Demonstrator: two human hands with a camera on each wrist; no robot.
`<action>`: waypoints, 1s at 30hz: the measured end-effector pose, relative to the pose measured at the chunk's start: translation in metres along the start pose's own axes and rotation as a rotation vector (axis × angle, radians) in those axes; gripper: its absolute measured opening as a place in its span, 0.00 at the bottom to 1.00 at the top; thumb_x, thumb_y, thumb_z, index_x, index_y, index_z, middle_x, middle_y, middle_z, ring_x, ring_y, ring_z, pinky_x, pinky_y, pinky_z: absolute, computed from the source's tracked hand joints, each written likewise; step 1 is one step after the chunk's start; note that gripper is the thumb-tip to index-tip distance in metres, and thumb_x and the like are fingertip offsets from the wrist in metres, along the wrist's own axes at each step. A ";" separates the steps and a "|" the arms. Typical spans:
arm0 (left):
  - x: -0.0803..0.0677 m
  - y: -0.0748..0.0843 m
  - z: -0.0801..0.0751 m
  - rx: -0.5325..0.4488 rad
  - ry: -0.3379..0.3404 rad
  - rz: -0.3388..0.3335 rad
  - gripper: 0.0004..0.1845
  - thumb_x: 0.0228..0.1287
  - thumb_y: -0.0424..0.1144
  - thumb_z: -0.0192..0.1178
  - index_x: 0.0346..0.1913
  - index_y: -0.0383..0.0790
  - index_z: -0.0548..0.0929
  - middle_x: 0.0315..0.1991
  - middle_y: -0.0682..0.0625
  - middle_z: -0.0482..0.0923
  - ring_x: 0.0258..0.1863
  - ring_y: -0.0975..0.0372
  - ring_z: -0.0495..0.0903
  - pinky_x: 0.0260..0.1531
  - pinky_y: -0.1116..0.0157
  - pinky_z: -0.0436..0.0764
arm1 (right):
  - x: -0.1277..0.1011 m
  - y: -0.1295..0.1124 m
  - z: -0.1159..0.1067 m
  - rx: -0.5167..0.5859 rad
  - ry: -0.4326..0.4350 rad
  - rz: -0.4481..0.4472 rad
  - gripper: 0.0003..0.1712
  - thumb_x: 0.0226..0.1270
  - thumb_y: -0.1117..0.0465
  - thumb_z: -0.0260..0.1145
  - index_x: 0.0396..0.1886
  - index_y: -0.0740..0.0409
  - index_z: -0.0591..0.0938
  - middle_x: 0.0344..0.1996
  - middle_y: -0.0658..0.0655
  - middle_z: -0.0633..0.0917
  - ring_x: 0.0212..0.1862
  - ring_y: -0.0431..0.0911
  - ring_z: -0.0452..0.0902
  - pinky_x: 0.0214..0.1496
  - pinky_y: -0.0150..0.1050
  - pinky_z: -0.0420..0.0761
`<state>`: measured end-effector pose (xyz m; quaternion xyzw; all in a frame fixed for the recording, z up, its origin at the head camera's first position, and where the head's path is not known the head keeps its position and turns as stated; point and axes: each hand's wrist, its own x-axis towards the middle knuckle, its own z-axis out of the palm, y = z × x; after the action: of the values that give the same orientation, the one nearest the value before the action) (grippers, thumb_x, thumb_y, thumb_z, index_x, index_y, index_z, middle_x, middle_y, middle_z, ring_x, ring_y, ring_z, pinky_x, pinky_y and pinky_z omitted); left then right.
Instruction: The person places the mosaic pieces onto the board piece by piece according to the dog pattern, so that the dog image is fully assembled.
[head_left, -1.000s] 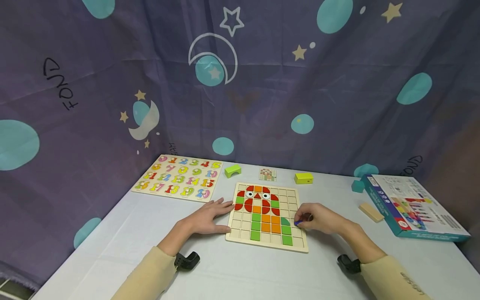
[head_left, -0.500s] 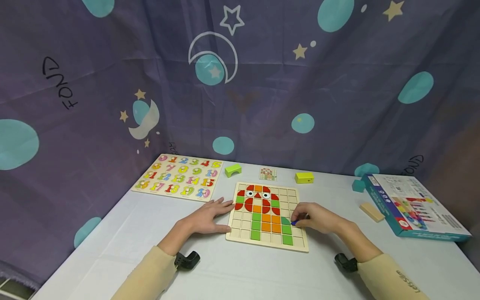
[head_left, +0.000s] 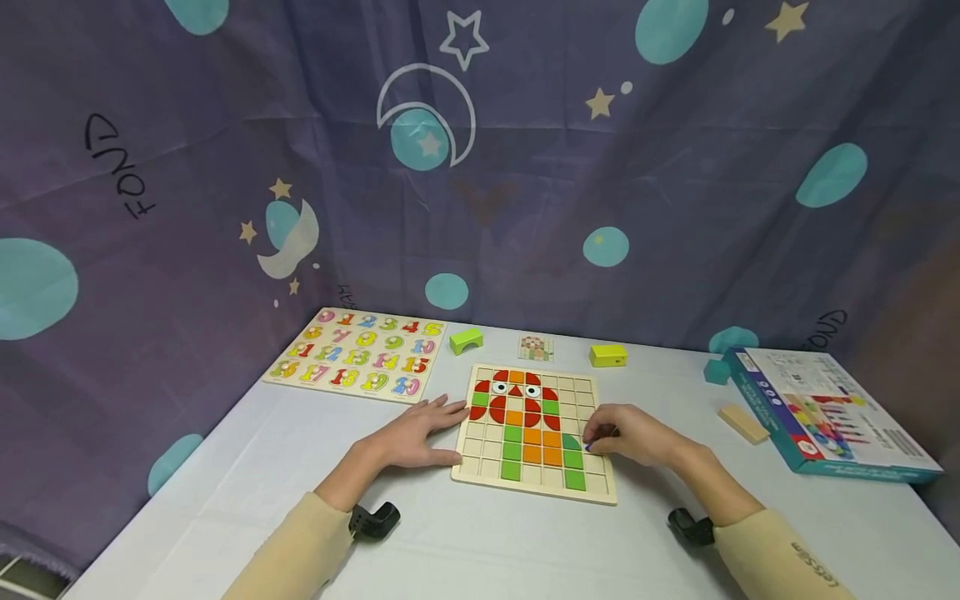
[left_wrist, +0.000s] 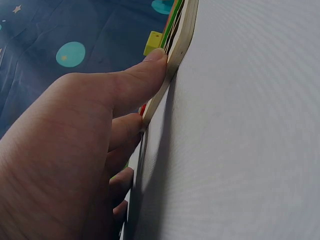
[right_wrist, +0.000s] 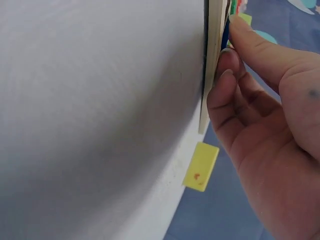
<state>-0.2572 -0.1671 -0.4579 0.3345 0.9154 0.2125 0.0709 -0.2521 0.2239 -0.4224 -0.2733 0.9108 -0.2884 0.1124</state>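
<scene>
A wooden grid board [head_left: 480,458] lies on the table, with red, orange and green tiles forming a bird with two round eyes. My left hand [head_left: 420,433] rests at its left edge, fingers extended and thumb near the front corner. In the left wrist view the thumb [left_wrist: 135,82] touches the board's side. At the board's right side my right hand [head_left: 633,435] pinches a small blue tile [right_wrist: 226,37] between thumb and fingertips, low over a square beside the green tiles [head_left: 572,459]. Most of that tile is hidden by the fingers in the head view.
A number puzzle [head_left: 356,354] lies at the back left. Behind the board are a green arch block [head_left: 467,340], a pattern card [head_left: 536,347] and a yellow block [head_left: 608,357]. To the right are a teal block [head_left: 716,372], a plain wooden block [head_left: 743,424] and a flat box [head_left: 832,417].
My right hand has moved slightly left with the blue tile, onto the square beside the green tiles, and less of the tile shows now. The left hand has stayed in place.
</scene>
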 end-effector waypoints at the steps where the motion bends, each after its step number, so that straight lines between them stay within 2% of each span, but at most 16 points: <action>1: 0.000 0.000 0.000 0.003 0.000 -0.002 0.43 0.64 0.64 0.62 0.77 0.49 0.65 0.79 0.56 0.55 0.79 0.52 0.46 0.76 0.50 0.47 | 0.000 0.001 0.000 -0.002 0.004 0.001 0.04 0.64 0.64 0.74 0.35 0.50 0.86 0.35 0.46 0.81 0.39 0.45 0.74 0.42 0.35 0.79; 21: 0.001 0.000 0.001 0.003 0.003 -0.006 0.44 0.63 0.64 0.63 0.77 0.48 0.66 0.79 0.56 0.55 0.79 0.51 0.46 0.76 0.49 0.47 | 0.000 0.001 0.001 -0.004 0.007 -0.041 0.03 0.65 0.65 0.73 0.34 0.53 0.87 0.35 0.45 0.81 0.39 0.45 0.74 0.44 0.35 0.79; 30: 0.001 -0.001 0.002 0.005 0.000 -0.015 0.43 0.63 0.64 0.63 0.77 0.49 0.66 0.79 0.57 0.55 0.79 0.52 0.46 0.76 0.50 0.47 | 0.000 -0.001 0.002 -0.007 0.007 -0.019 0.04 0.64 0.64 0.73 0.35 0.51 0.86 0.34 0.45 0.81 0.40 0.45 0.74 0.44 0.36 0.79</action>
<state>-0.2581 -0.1662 -0.4597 0.3279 0.9184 0.2094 0.0717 -0.2508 0.2230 -0.4235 -0.2811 0.9096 -0.2872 0.1055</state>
